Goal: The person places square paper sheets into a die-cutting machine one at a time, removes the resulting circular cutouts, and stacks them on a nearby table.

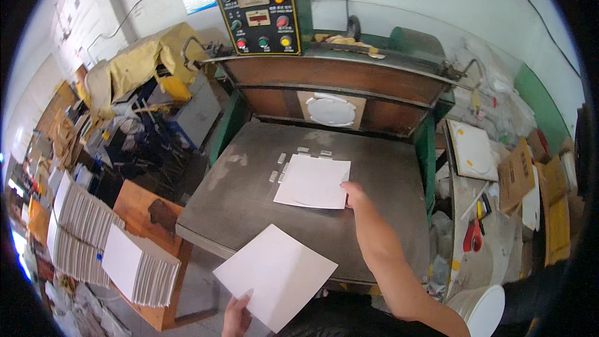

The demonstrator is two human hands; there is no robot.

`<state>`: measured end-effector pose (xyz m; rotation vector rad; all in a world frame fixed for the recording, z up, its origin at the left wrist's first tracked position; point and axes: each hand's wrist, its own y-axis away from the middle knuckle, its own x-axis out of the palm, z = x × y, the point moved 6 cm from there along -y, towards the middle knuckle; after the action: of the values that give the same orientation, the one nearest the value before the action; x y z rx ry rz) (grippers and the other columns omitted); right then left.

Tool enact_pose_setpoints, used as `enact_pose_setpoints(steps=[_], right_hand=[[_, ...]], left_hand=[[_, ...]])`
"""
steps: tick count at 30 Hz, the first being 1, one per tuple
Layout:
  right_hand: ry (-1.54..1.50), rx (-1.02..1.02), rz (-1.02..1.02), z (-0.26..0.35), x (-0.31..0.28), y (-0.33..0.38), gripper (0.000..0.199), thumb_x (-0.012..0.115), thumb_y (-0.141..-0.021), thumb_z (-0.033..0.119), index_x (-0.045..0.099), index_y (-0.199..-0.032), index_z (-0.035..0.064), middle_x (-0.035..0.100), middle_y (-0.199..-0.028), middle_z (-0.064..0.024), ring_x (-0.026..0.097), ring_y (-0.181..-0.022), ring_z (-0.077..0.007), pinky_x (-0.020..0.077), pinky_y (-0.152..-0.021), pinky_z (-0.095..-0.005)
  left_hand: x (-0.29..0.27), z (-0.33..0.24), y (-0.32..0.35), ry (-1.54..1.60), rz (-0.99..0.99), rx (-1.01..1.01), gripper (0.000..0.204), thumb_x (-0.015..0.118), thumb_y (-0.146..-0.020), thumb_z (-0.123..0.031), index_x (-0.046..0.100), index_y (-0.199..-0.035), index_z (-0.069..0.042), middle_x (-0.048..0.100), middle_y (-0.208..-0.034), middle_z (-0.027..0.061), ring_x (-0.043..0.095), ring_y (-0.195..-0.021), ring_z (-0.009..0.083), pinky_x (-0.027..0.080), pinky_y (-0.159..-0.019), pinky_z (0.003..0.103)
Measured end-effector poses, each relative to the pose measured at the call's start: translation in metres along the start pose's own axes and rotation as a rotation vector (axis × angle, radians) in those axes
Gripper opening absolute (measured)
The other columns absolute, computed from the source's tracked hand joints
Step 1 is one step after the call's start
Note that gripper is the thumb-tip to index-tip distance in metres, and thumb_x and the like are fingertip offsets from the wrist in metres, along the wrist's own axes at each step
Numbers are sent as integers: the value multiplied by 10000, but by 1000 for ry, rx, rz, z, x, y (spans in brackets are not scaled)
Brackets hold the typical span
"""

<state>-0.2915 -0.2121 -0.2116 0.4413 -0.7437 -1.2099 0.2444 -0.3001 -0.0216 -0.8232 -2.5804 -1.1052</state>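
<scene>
Light: bright o'all; glare seen at far L rim; near sheet [274,274] part-shaded. Str. edges bowed twd. rim; corners blacked out; periph. softened.

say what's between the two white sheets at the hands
In the head view, only bare grey machine bed shows between the lower sheet and the upper sheet.

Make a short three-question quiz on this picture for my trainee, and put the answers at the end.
1. Which hand touches the white sheet lying on the gray table?
2. True or false: the left hand holds a second sheet.
3. What is the main colour on the front of the control panel with the coloured buttons?
A) white
B) black
C) orange

Key:
1. The right hand
2. True
3. B
</scene>
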Motion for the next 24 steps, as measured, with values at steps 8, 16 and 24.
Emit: enact_pose_setpoints(steps=[8,16,24], right_hand=[[-195,-119,394,83,-4,73,260,663,-827,101,621,-1075,33,649,-1024,-124,630,-986,-274,520,-824,-410],[-242,-439,90,90,-197,232,484,563,-900,168,426,-1330,-7,578,-1218,-183,591,-1092,-325,493,-929,-487],[-119,-660,-550,8,-241,434,653,570,-855,73,307,-1447,-9,430,-1399,-176,414,-1244,-314,333,-1071,-452]], left_hand=[[116,59,-108,50,294,-191,424,440,-951,-81,372,-1354,28,522,-1262,209,560,-1133,345,482,-960,514],[237,87,-300,127,189,-130,380,389,-938,-43,369,-1305,53,488,-1246,222,551,-1111,372,498,-953,535],[212,53,-272,-719,79,232,343,541,-914,-167,536,-1191,36,599,-1186,186,580,-1111,294,501,-916,379]])
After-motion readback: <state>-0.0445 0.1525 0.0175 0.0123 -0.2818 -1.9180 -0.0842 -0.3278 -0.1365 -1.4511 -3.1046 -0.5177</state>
